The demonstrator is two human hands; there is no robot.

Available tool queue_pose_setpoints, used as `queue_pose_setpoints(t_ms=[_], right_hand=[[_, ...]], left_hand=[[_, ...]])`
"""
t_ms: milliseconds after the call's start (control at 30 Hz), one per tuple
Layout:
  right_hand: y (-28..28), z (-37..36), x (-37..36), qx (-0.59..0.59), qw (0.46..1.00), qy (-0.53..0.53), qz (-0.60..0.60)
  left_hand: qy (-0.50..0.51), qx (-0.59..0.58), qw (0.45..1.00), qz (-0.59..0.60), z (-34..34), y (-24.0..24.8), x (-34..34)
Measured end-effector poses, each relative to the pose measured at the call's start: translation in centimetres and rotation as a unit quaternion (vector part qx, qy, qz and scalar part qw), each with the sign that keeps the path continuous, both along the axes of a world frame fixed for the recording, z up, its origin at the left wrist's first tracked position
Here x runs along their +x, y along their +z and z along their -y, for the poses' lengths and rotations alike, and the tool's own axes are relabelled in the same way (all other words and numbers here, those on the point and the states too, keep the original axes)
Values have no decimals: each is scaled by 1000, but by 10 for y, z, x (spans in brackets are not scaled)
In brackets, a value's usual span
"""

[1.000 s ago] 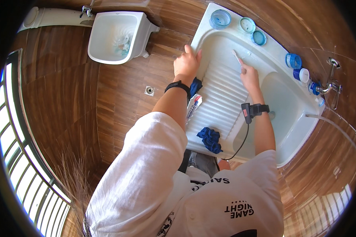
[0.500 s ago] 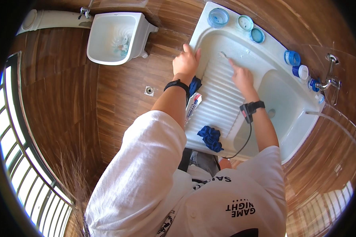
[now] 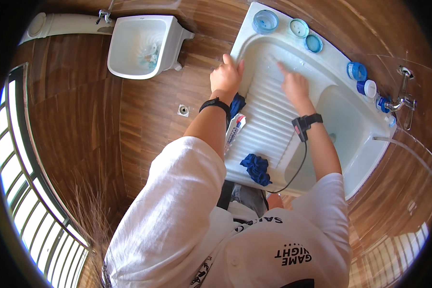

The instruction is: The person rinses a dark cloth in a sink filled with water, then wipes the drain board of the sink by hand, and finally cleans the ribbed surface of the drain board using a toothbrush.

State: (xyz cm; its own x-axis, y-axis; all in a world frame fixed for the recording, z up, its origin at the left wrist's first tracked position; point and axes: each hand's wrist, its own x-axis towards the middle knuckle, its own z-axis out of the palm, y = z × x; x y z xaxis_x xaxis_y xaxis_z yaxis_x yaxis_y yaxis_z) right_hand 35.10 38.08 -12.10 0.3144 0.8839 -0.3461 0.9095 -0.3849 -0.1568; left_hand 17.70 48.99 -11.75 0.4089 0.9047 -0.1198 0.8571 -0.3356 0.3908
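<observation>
My left hand [image 3: 225, 77] grips the left rim of a white laundry sink [image 3: 247, 41], thumb toward the basin and fingers over the outer side. Over the top of the ribbed washboard slope [image 3: 269, 103] is my right hand [image 3: 296, 89], index finger stretched forward and the other fingers curled. A small pale tip, blurred now, shows just beyond that fingertip; what the curled fingers hold is hidden. Beside my left wrist, a dark blue cloth [image 3: 236, 104] and a white, red and blue toothpaste-like pack [image 3: 235, 128] lie on the sink's left edge. Another crumpled blue cloth [image 3: 256, 169] lies at the near end.
Along the back rim stand a blue tub [image 3: 265, 22], two round lids [image 3: 298, 28] [image 3: 313, 43] and several blue-white containers [image 3: 356, 71]. A tap [image 3: 403, 102] is on the right wall. A white mop basin [image 3: 139, 48] and a floor drain [image 3: 183, 110] are at left. A cable hangs from my right wrist.
My right hand has shifted slightly up and left on the slope, and the pale tip ahead of its finger has moved the same way and blurred. My left hand stays on the rim.
</observation>
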Motion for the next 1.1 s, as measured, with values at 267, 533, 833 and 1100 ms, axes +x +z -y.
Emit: queue_pose_setpoints(t_ms=[267, 533, 833, 1100], right_hand=[[-5, -4, 14, 39, 996, -84, -11], [9, 7, 7, 31, 991, -124, -43], [4, 25, 17, 40, 985, -165, -22], [5, 43, 22, 25, 979, -204, 9]], left_hand=[[-4, 13, 1000, -9, -2, 2, 2], [1, -5, 1000, -15, 0, 5, 0], [5, -7, 1000, -11, -1, 4, 3], [2, -42, 998, -50, -1, 9, 6]])
